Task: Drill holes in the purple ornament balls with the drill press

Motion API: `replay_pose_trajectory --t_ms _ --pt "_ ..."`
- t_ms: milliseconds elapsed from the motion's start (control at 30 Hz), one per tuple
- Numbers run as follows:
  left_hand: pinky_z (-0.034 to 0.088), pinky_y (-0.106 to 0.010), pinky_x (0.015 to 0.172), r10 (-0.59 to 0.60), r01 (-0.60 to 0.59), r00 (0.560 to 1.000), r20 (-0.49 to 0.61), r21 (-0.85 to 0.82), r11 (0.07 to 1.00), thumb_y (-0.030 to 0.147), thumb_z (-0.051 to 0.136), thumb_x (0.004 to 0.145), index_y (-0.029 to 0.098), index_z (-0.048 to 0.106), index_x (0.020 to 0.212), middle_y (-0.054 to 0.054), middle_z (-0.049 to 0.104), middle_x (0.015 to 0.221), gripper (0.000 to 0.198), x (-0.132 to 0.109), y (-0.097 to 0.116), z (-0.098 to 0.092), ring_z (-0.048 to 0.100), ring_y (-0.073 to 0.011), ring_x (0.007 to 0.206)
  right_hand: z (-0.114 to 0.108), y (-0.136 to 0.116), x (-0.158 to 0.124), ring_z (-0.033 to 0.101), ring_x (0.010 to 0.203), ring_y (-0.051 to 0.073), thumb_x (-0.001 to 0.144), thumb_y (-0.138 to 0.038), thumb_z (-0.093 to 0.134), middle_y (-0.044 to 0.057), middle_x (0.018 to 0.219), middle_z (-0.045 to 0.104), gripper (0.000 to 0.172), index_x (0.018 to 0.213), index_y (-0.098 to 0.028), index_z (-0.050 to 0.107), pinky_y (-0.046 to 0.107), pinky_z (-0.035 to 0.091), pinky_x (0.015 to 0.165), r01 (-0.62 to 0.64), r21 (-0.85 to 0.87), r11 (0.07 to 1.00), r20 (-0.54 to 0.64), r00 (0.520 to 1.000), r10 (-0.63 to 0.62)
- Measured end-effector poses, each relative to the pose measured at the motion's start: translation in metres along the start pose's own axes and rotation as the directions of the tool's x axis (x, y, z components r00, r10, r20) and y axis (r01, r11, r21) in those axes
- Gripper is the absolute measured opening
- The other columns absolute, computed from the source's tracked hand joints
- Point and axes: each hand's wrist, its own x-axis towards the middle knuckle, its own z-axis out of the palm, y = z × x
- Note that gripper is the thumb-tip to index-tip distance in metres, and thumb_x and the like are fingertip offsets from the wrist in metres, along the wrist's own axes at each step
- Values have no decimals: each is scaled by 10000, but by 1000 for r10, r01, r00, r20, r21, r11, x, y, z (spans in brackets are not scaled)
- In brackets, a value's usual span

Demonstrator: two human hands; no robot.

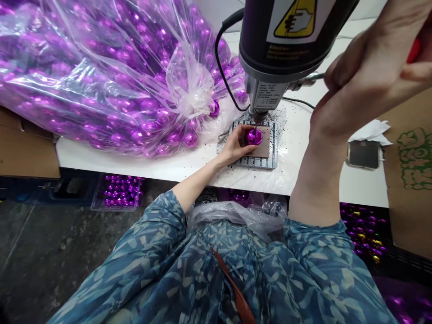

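My left hand (235, 146) pinches a shiny purple faceted ball (254, 136) between thumb and fingers. Beneath the ball lies a flat brown board (262, 150) on the slotted metal base (273, 163) of a bench drill press (278, 54). The press's drill bit points down at the top of the ball; whether it has entered the ball I cannot make out. At the upper right, my right hand (364, 76) is closed around the feed lever (316, 77) of the press, and a red part (413, 50) shows by its fingers.
A big clear bag (101, 90) of purple balls fills the table's left side. Dark shavings surround the base. A phone (363, 154) and white tissue (371, 131) lie at right, beside a cardboard box (410, 180). Below the edge stands a bin (97, 198) of purple pieces.
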Motion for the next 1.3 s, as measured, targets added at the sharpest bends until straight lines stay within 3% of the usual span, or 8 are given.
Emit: replay_pose_trajectory --t_ms 67,133,233,667,900,1033,1200,1300 --pt "570 -517 1203 1 -1 1000 13 20 1000 739 823 894 219 511 1444 -160 683 1430 818 -1 -2 -1 706 -316 1352 -1 -14 -16 400 717 -188 596 -1091 399 80 1630 520 1378 1482 -46 551 116 272 659 -120 66 991 -65 990 124" --pt "565 -530 1211 5 -6 1000 25 34 999 737 807 909 222 506 1462 -160 677 1433 813 -1 -4 0 701 -320 1355 -1 -20 -27 431 715 -196 596 -1079 388 76 1441 620 1347 1376 -3 607 71 320 697 -135 84 987 -90 986 143" --pt "549 -559 1233 19 -20 1000 19 32 999 721 808 916 224 509 1478 -157 668 1432 808 -2 -7 0 693 -326 1365 -1 -14 -35 417 680 -223 699 -1011 318 29 1231 650 1224 1277 27 614 33 325 749 -72 77 994 -87 993 79" --pt "581 -515 1180 17 -16 1000 -1 41 999 735 818 904 232 521 1434 -135 678 1406 788 -2 -5 1 712 -307 1320 2 13 -49 397 629 -197 798 -967 418 8 1097 692 1067 1190 11 588 72 276 703 4 178 984 -152 988 23" --pt "576 -519 1188 28 -28 1000 9 34 999 728 797 924 237 513 1447 -147 667 1427 771 -2 -1 1 701 -314 1341 2 33 -49 374 580 -192 873 -880 355 -10 887 625 1003 1148 58 577 78 217 659 65 189 980 -115 992 -44" --pt "564 -526 1197 40 -41 999 25 68 997 731 765 945 236 501 1473 -155 658 1443 770 -2 -4 0 692 -323 1356 1 41 -50 339 576 -190 932 -851 305 -1 682 460 980 1146 57 605 45 219 682 99 172 980 -101 991 -82" --pt "582 -521 1167 38 -38 999 -1 55 998 733 800 915 230 511 1442 -149 672 1402 784 -1 -9 1 715 -315 1307 0 46 -52 382 606 -190 944 -853 320 12 774 542 982 1139 66 605 31 266 701 101 170 980 -101 991 -85" --pt "588 -514 1161 31 -30 999 -17 34 999 733 818 899 232 516 1424 -144 675 1384 786 0 -8 2 718 -307 1294 -1 47 -53 376 609 -182 930 -865 333 15 710 475 978 1110 55 613 35 314 724 96 162 982 -94 992 -82"
